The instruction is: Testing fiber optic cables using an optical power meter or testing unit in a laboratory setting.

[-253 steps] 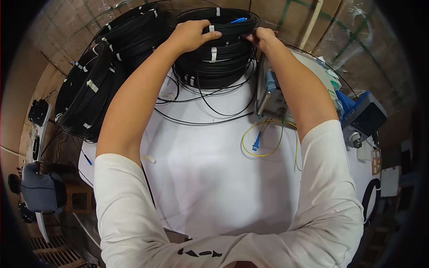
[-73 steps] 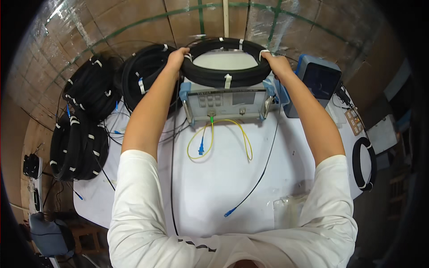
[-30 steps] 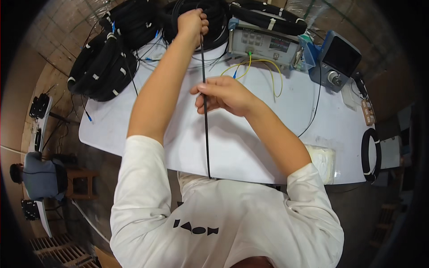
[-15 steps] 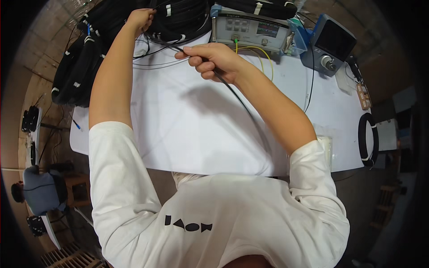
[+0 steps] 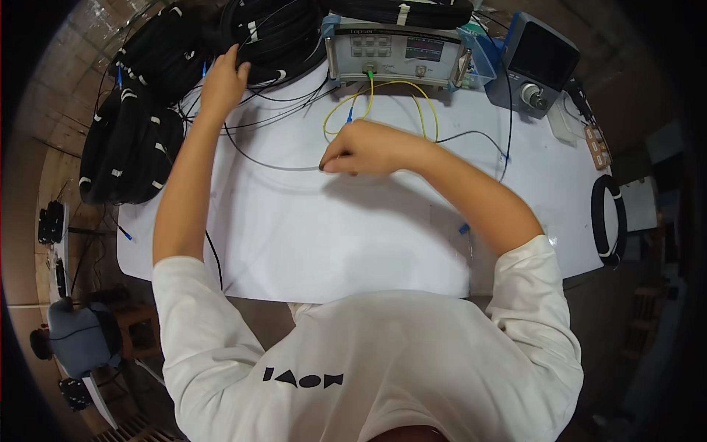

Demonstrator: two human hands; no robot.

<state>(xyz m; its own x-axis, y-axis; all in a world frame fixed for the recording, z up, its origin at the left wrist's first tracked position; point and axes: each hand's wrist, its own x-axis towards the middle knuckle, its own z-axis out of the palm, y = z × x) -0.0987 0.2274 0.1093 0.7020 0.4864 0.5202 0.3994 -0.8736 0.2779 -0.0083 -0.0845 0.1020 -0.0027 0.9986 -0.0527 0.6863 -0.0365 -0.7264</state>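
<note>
My left hand (image 5: 222,79) rests on a pile of black cable coils (image 5: 261,33) at the back left of the white table (image 5: 339,236). A thin black cable (image 5: 265,160) runs from there to my right hand (image 5: 364,147), which pinches it above the middle of the table. A grey test instrument (image 5: 398,53) stands at the back with a black coil (image 5: 401,11) lying on top. Yellow patch cords (image 5: 412,92) loop from its front panel.
More black coils (image 5: 129,140) hang off the table's left side. A small blue-grey device with a screen (image 5: 534,62) stands at the back right. A single black coil (image 5: 610,221) lies at the right edge. A stool (image 5: 77,339) stands on the floor at lower left.
My right hand has slid along the thin black cable, from near the coils toward the middle of the table. My left hand has shifted to the right onto the coil pile.
</note>
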